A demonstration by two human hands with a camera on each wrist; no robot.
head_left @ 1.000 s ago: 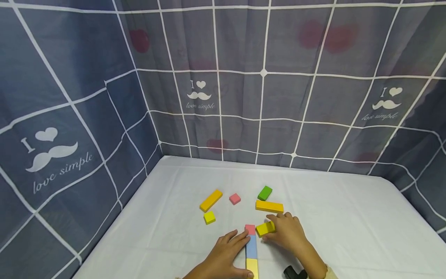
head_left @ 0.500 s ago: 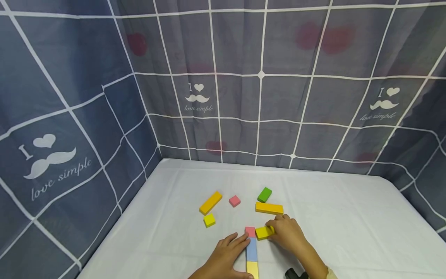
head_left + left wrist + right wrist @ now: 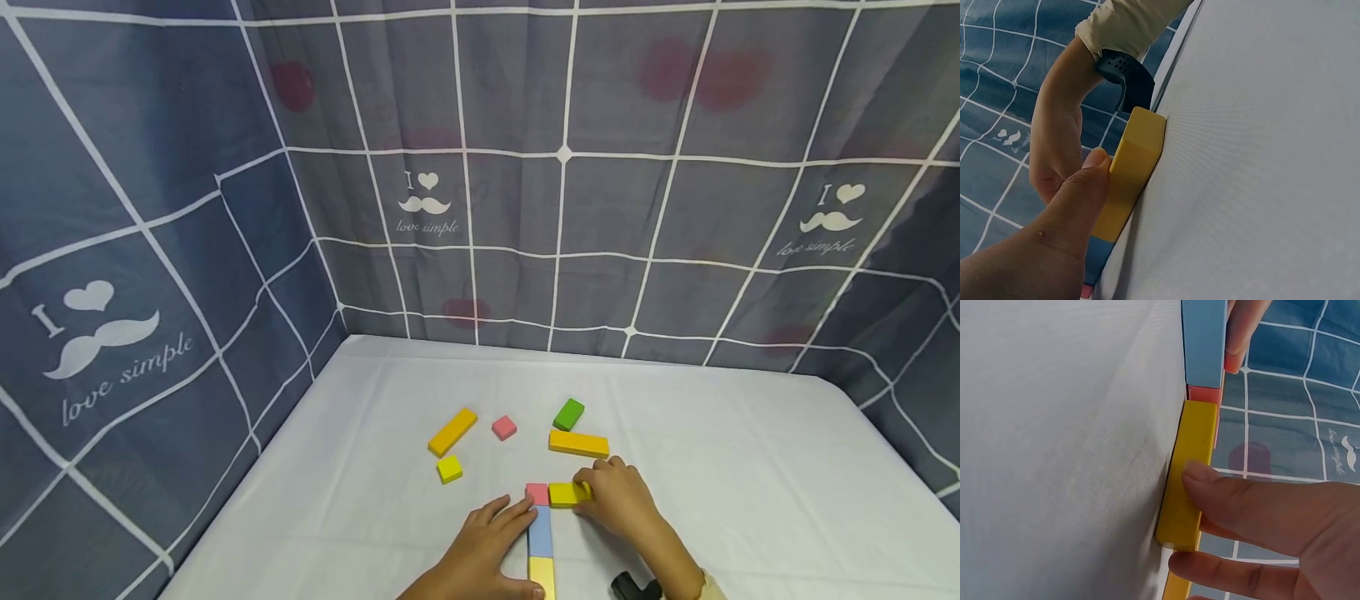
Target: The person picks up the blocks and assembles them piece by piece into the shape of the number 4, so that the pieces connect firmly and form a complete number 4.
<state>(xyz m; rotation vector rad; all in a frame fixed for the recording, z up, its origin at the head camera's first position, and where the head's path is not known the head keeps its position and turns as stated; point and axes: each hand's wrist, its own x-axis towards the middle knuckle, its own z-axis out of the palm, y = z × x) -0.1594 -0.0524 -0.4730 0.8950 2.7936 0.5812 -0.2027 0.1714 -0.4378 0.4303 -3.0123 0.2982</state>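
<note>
**Right hand (image 3: 617,497) pinches yellow block (image 3: 562,495); left hand (image 3: 486,543) lies spread**

Hours are read in the head view, from the yellow block at the centre. A dark gridded curtain (image 3: 510,208), printed with hearts and moustaches, runs from 8 o'clock round to 3. Inside it lies a white-covered table (image 3: 337,500).

At 8 o'clock the left hand rests with its fingers straight and slightly parted, one fingertip on a pink cube and the thumb on a pale yellow block (image 3: 542,573). At 3 o'clock the right hand holds the yellow block between thumb and fingers, flat on the cloth. A black piece (image 3: 632,587) sits by the right wrist, toward 5.

Two long orange blocks lie apart, one (image 3: 578,443) near 12 o'clock, the other (image 3: 453,432) at 10. A blue block (image 3: 542,535) runs between the pale yellow block and the pink cube (image 3: 537,491) in one straight row. The yellow block extends from that pink cube, at 9 o'clock, and seems to touch it, though a hairline gap is hard to rule out.

A green block (image 3: 569,414) lies at 12, beyond the nearer orange one. Smallest are a loose pink cube (image 3: 504,427) between 10 and 11, and a bright yellow cube (image 3: 450,470) between 9 and 10.
</note>
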